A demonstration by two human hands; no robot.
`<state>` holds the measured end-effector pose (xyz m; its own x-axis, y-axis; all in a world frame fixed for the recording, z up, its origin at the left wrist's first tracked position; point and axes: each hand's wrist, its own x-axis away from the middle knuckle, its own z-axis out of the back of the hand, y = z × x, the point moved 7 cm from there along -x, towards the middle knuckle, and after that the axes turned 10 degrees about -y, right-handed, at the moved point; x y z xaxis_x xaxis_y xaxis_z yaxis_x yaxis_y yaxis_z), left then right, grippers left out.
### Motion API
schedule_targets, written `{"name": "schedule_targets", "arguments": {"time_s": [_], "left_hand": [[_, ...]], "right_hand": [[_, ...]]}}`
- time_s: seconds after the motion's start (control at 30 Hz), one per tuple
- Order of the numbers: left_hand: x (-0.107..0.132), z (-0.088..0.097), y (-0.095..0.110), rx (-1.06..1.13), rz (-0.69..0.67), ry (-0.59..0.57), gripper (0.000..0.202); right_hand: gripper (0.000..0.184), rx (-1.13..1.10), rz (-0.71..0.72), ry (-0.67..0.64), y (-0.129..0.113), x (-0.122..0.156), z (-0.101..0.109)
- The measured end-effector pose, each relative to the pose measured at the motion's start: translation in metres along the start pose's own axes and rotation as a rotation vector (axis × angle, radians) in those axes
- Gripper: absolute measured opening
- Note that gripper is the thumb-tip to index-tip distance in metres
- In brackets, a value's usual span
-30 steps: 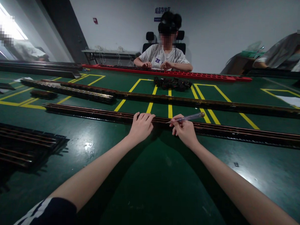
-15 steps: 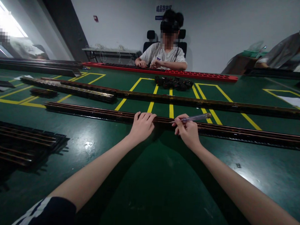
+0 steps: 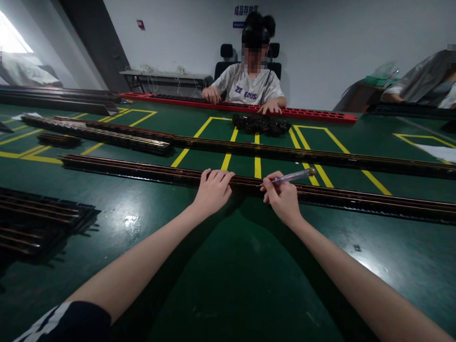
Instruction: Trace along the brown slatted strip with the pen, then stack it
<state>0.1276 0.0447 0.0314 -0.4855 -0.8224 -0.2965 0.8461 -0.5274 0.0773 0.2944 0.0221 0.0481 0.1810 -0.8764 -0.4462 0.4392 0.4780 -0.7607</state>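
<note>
A long black rail (image 3: 163,171) with copper-coloured strips lies across the green table in front of me. My left hand (image 3: 213,190) is over the rail, its fingers curled across the top and holding it. My right hand (image 3: 282,196) grips a slim screwdriver (image 3: 296,175) with a clear purplish handle. The handle's end points right and upward, and the thin tip points left at the rail's strips, just right of my left hand. Whether the tip touches a strip is too small to tell.
Behind lies another long rail (image 3: 323,157), with a bundle of rails (image 3: 101,133) at left. More rails (image 3: 29,213) are stacked near left. Black parts (image 3: 260,125) lie near a long red frame (image 3: 313,114), where a co-worker (image 3: 250,84) sits. Another person (image 3: 424,79) is at right.
The view has shifted slightly. My hands stay in nearly the same place on the rail. The co-worker opposite has moved one hand outward onto the red frame.
</note>
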Motion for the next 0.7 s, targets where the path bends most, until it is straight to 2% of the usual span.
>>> {"name": "schedule_targets", "arguments": {"time_s": [0.7], "left_hand": [[0.0001, -0.0008, -0.0001, 0.0, -0.002, -0.003, 0.036]], "right_hand": [[0.029, -0.056, -0.04, 0.008, 0.0038, 0.0005, 0.0]]}}
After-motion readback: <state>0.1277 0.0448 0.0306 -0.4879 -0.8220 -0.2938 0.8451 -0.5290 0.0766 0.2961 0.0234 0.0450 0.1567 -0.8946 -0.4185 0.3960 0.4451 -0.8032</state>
